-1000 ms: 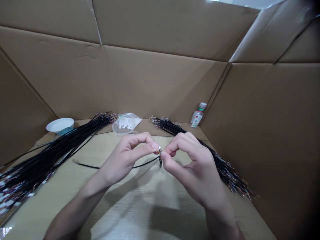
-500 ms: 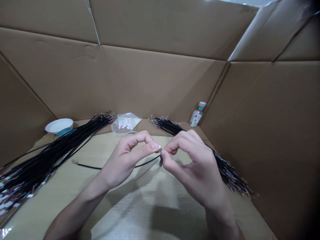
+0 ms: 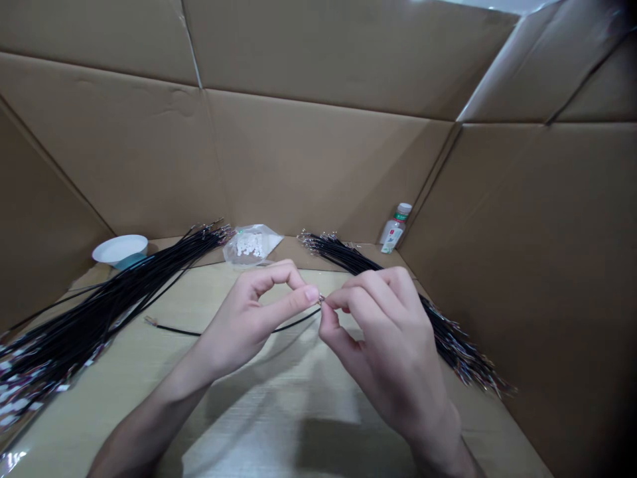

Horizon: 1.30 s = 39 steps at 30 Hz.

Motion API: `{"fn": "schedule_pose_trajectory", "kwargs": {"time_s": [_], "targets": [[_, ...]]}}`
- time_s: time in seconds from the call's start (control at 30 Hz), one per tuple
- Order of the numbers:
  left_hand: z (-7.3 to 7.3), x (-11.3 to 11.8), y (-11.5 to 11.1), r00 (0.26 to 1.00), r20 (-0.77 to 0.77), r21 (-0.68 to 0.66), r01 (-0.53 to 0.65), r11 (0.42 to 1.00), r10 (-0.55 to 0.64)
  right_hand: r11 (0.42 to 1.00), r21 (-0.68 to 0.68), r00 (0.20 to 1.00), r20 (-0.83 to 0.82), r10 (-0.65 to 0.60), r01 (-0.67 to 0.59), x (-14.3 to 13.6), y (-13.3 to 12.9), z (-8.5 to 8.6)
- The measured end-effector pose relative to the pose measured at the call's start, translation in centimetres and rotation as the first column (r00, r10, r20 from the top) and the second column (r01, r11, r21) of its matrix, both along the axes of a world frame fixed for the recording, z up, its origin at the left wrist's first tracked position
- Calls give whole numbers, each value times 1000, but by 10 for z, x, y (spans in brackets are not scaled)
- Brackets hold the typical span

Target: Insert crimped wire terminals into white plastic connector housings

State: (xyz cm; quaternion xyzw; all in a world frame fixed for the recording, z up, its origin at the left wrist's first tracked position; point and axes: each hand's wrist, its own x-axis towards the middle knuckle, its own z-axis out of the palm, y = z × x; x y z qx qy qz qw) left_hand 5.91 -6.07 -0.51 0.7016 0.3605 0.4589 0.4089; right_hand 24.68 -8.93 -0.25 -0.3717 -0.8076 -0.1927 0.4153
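Observation:
Thumb and forefinger of my left hand (image 3: pixel 263 315) pinch a small connector, mostly hidden behind the thumb tip. Just to its right, the fingertips of my right hand (image 3: pixel 385 332) are pinched around the thin wires at the end of a black cable (image 3: pixel 179 330). The two hands nearly touch at this spot. From there the cable runs left behind my left hand, and its far end with bare wires lies on the table.
A thick bundle of black cables (image 3: pixel 149 279) with white connectors lies at left, beside a white bowl (image 3: pixel 119 249). Further back is a clear bag of white pieces (image 3: pixel 251 244). Another cable bundle (image 3: pixel 343 255) extends behind my right hand; a bottle (image 3: pixel 395 229) stands in the back right corner.
The fingers of my right hand have shifted and bent differently at the wires. The white connector tip seen between the hands before is now mostly covered. My left hand has barely moved.

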Motion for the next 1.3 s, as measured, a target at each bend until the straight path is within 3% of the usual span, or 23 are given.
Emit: {"fn": "schedule_pose_trajectory", "kwargs": {"time_s": [0.17,0.33,0.47,0.57,0.63,0.67,0.73,0.8,0.87,0.93,1.03,1.13,1.3], "targets": [[4,-3,-5,996,-52,45,-71,996,73,995,93,996,89,15,-24,-1,2,-5],[7,-8,-5,993,-75,80,-85,993,91,999,29,995,100,21,-24,-2,9,-8],[8,-12,1,999,24,25,-23,999,23,979,-31,970,-145,196,-203,-2,18,-7],[6,-14,4,990,135,-38,44,998,-39,896,-115,812,-483,327,-429,-2,26,-7],[4,-14,6,976,213,-52,50,997,-38,783,-231,681,-665,306,-578,-2,31,-8],[4,-14,6,968,246,-55,56,997,-41,687,-299,627,-723,290,-662,-2,34,-9],[3,-15,6,956,285,-54,87,995,-68,433,-395,533,-803,265,-810,-3,38,-11],[4,-15,5,951,291,-57,124,991,-102,207,-404,445,-868,221,-891,-4,41,-13],[4,-16,5,954,275,-58,142,988,-121,90,-359,369,-916,154,-929,-4,41,-16],[4,-17,5,959,254,-61,148,987,-128,32,-313,315,-944,95,-949,-3,41,-17],[4,-18,6,963,232,-67,159,985,-139,-24,-271,270,-962,31,-962,-3,41,-15],[3,-19,6,967,214,-62,151,987,-135,-20,-281,281,-960,6,-959,-4,40,-13],[2,-17,3,966,222,-57,152,987,-136,152,-340,354,-932,77,-928,-2,37,-12]]}}
